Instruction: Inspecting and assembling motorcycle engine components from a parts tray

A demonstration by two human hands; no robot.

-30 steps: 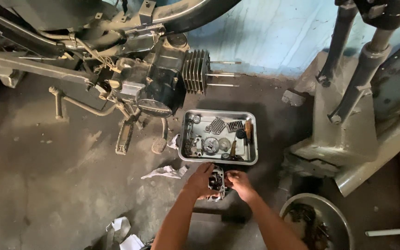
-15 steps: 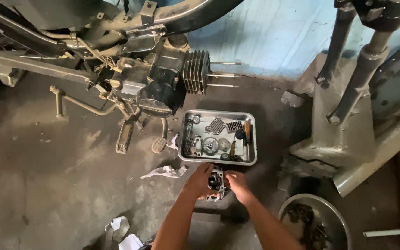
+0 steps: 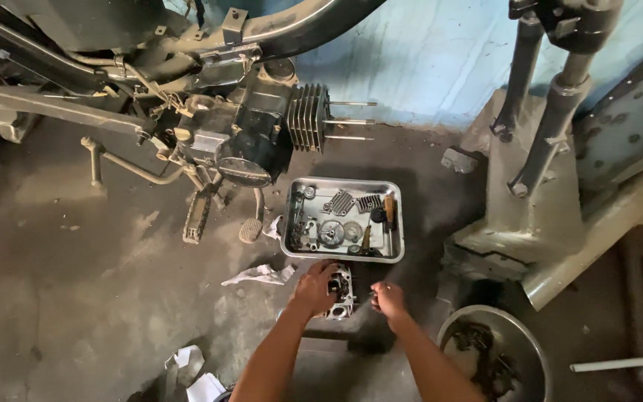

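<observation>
Shiny metal tray (image 3: 394, 223), greasy engine part (image 3: 341, 289), rough concrete floor (image 3: 76, 298).

The left hand (image 3: 314, 289) covers the near side of the engine part (image 3: 341, 290), and whatever the right hand (image 3: 388, 298) pinches is too small to identify. The small parts in the metal tray (image 3: 396, 223) cannot be told apart individually. The motorcycle frame (image 3: 187, 45) is cut off at the top and left edges, and the round bowl (image 3: 519, 339) at the bottom edge.

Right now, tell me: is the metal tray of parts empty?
No, the metal tray holds gears and small parts, just beyond the left hand gripping the engine part.
</observation>
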